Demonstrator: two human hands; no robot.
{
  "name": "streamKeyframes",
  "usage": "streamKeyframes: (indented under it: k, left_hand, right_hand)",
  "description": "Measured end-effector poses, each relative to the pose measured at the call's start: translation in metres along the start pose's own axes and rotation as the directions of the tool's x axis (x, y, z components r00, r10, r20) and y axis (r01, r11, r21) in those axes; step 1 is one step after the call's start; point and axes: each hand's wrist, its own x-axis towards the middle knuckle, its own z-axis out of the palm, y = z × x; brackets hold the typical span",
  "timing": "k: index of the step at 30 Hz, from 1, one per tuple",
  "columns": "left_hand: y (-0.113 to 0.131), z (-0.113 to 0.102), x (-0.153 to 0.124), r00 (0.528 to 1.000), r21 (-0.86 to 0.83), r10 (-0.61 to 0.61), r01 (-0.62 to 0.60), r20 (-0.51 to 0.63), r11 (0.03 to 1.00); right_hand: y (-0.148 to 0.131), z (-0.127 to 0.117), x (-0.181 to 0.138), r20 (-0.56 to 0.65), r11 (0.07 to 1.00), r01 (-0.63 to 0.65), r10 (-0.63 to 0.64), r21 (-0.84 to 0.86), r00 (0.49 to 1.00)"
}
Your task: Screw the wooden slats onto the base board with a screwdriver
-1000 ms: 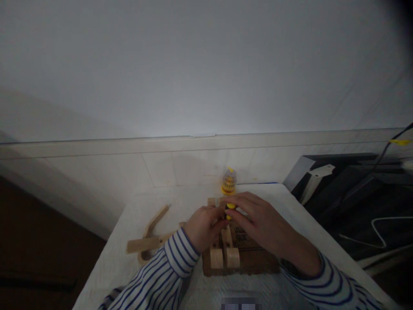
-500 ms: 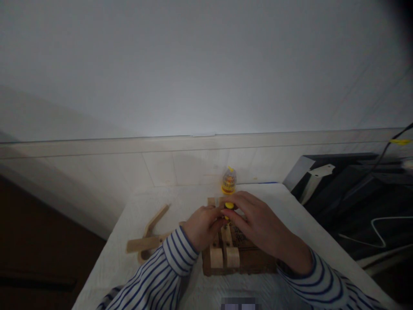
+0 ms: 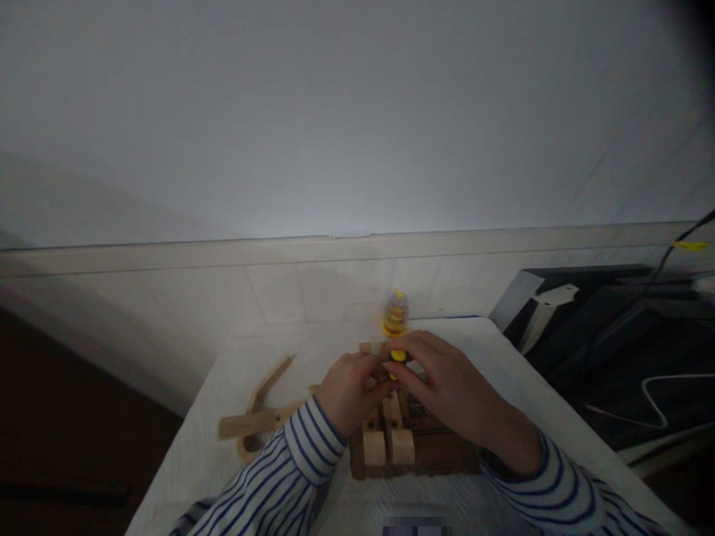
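My right hand (image 3: 447,380) pinches a small yellow-and-black screwdriver (image 3: 398,355) from above, thumb and fingers around its handle. My left hand (image 3: 354,391) is closed, its thumb and forefinger meeting at the screwdriver's lower yellow part; the tip is hidden behind the fingers. Beneath both hands, two light wooden pieces (image 3: 392,409) with dark holes lie side by side, their rounded blocks (image 3: 402,447) toward me. They rest on a brown cardboard piece (image 3: 441,452) with dark printing.
A clear-domed container with a yellow base (image 3: 395,326) stands at the table's back, against the wall. On the left lie more wooden parts (image 3: 246,426), partly behind my left sleeve. Dark panels (image 3: 603,327) and a white wire (image 3: 651,402) are beyond the right table edge.
My left hand's fingers have shifted slightly around the screwdriver's lower part. My right hand stays nearly in place on the handle.
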Motion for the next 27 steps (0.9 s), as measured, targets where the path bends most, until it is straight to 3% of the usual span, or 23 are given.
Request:
streamKeyframes:
  k: [10,27]
  left_hand:
    - [0.0000,-0.0011,0.0012,0.999,-0.014,-0.005,0.006,0.053,1.000]
    - [-0.0051,-0.0009,-0.0005,0.988,-0.117,0.079,-0.064,0.129,0.991]
  right_hand:
    - [-0.0032,-0.0078,-0.0012,0.057,0.997,0.049,-0.053,0.067,0.997]
    - [-0.0051,-0.0021,-0.0007,0.040,0.999,0.041,-0.041,0.002,0.998]
